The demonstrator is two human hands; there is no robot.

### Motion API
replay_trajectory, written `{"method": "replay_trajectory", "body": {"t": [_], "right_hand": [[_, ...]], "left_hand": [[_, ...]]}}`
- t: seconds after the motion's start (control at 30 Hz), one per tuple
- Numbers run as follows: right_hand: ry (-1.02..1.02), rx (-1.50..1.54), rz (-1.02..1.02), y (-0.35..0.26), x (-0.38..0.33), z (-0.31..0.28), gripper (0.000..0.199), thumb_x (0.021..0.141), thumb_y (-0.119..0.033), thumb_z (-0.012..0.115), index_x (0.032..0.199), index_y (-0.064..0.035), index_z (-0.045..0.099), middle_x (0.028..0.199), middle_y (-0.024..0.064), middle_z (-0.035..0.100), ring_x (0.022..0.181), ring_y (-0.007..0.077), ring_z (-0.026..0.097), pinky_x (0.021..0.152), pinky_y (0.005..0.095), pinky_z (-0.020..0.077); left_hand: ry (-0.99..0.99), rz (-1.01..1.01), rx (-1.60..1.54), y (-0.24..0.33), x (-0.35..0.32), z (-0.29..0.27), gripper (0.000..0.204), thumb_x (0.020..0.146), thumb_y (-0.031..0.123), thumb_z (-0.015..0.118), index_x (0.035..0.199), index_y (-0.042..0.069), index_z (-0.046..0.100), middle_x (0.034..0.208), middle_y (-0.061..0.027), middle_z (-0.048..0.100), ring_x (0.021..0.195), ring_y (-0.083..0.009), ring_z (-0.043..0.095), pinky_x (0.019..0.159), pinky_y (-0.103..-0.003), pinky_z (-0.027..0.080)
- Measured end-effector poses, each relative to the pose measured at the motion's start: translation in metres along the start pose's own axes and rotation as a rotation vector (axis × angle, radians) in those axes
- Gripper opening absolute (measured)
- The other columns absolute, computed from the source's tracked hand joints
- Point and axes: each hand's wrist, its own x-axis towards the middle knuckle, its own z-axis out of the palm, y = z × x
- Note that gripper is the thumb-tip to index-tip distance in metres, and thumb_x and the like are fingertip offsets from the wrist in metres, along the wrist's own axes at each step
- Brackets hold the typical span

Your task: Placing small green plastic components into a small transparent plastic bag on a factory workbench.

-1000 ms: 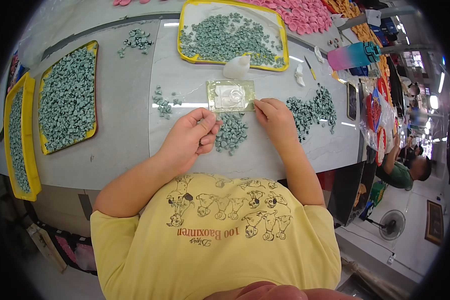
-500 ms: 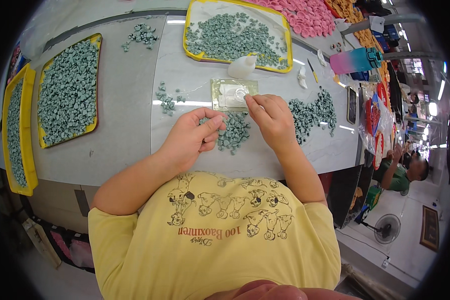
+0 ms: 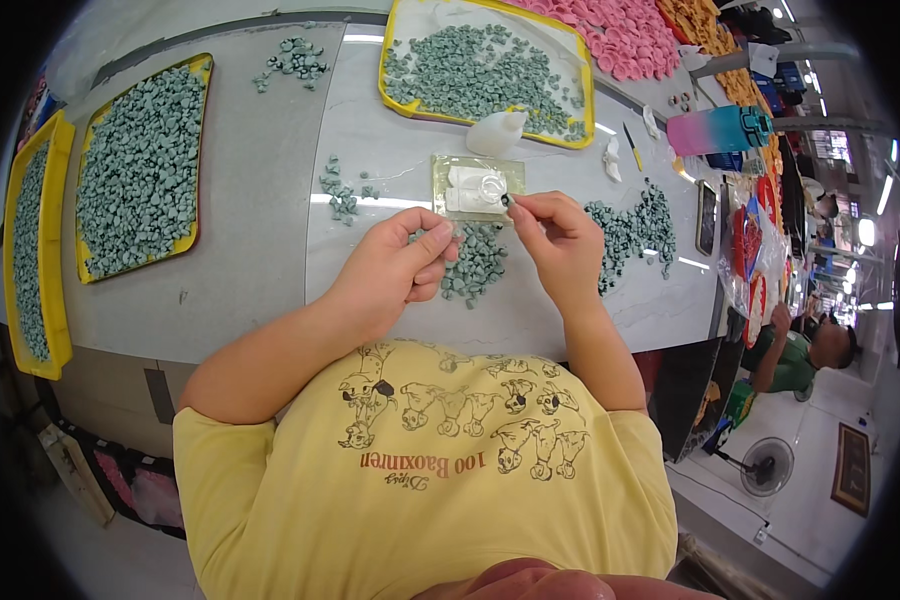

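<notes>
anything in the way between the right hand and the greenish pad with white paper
Nothing visible. The right hand holds a small dark piece by the near right corner of the greenish pad; the white squeeze bottle is beyond it.

A grey tabletop (image 3: 255, 230), busy on every side of the grip.
Between the left hand (image 3: 395, 258) and right hand (image 3: 562, 238) lies a heap of small green pieces (image 3: 477, 265); just beyond, a flat pale-green slab (image 3: 439, 188), then a white bottle (image 3: 494, 133) and a yellow tray (image 3: 386, 65). Right of the right hand: scattered dark-green pieces (image 3: 654, 222), a phone (image 3: 707, 218). Well left of the left hand: a yellow-rimmed tray (image 3: 203, 130).
</notes>
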Motion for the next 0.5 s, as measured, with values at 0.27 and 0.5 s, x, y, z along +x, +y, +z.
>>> {"method": "replay_trajectory", "body": {"t": [0.27, 0.5], "right_hand": [[-0.116, 0.987, 0.689, -0.015, -0.009, 0.012, 0.008, 0.084, -0.006, 0.059, 0.084, 0.0021, 0.058, 0.074, 0.0061, 0.059, 0.063, 0.0108, 0.052, 0.06, 0.0224, 0.0422], [-0.028, 0.5, 0.17, -0.023, -0.014, 0.028, 0.006, 0.076, 0.002, 0.065, 0.081, 0.0023, 0.061, 0.074, 0.0062, 0.059, 0.067, 0.0139, 0.056, 0.06, 0.024, 0.0453]], "left_hand": [[-0.001, -0.016, 0.038, 0.001, -0.007, -0.004, 0.018, 0.094, 0.022, 0.047, 0.086, 0.006, 0.047, 0.071, 0.0017, 0.042, 0.051, -0.0038, 0.031, 0.043, -0.02, 0.024], [-0.053, -0.051, -0.028, 0.004, -0.01, -0.008, 0.027, 0.095, 0.027, 0.044, 0.077, 0.007, 0.044, 0.066, 0.0023, 0.04, 0.048, -0.0047, 0.03, 0.041, -0.021, 0.022]]}}
